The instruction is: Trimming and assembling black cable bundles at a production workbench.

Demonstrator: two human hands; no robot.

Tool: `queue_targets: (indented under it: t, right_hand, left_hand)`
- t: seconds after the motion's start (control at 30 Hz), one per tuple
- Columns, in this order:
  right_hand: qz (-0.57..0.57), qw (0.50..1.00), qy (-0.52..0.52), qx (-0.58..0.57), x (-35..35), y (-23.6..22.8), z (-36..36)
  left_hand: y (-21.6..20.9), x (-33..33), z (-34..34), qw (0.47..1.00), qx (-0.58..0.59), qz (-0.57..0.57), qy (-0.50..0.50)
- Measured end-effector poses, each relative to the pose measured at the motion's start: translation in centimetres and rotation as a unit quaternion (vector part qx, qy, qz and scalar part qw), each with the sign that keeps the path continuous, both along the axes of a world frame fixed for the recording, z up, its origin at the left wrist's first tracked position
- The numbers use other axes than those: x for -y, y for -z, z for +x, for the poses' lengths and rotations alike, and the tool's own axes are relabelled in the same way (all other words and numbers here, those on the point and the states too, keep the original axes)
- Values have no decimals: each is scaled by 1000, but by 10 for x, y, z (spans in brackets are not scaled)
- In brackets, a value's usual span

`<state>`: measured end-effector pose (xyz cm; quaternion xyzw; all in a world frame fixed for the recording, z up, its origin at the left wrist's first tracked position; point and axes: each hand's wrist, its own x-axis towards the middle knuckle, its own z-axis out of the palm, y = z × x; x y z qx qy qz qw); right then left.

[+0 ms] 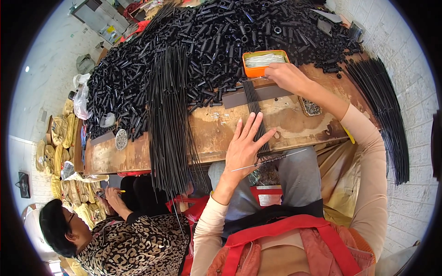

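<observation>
A row of thin black rods (252,97) lies side by side on the wooden table, running from near the orange tray to the table's front edge. My left hand (246,143) rests flat over their near part, fingers spread. A thin silvery wire (293,153) crosses the near ends of the rods beside my left wrist. At the far ends, my right hand (286,77) has its fingertips pinched on a thin metal wire (251,81) lying crosswise. Just beyond those fingers stands an orange tray (258,72) full of straight pale wires (264,60).
Black tubular parts (216,41) are heaped across the back and left. A thick bundle of black rods (168,119) hangs over the front edge; another (384,115) stands at the right wall. Small dishes (121,139) (311,107) hold metal bits. A co-worker (133,239) sits at left.
</observation>
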<state>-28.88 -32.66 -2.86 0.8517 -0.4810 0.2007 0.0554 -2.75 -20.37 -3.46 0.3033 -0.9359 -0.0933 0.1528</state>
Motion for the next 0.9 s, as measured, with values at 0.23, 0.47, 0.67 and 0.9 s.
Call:
queue_targets:
  t: [0.23,0.47,0.67,0.9]
  right_hand:
    - [-4,998,-55,4,8,-5,1]
    - [-23,998,-50,-1,-1,-10,1]
    - [-55,997,-55,4,4,-2,4]
    - [-22,997,-52,45,-1,0,10]
  left_hand:
    - [1,0,-4,1000,-13,16,1]
    - [3,1,-3,1000,-2,-7,-26]
    - [1,1,-4,1000,-6,0,-12]
    - [-3,0,-3,999,-36,36,-10]
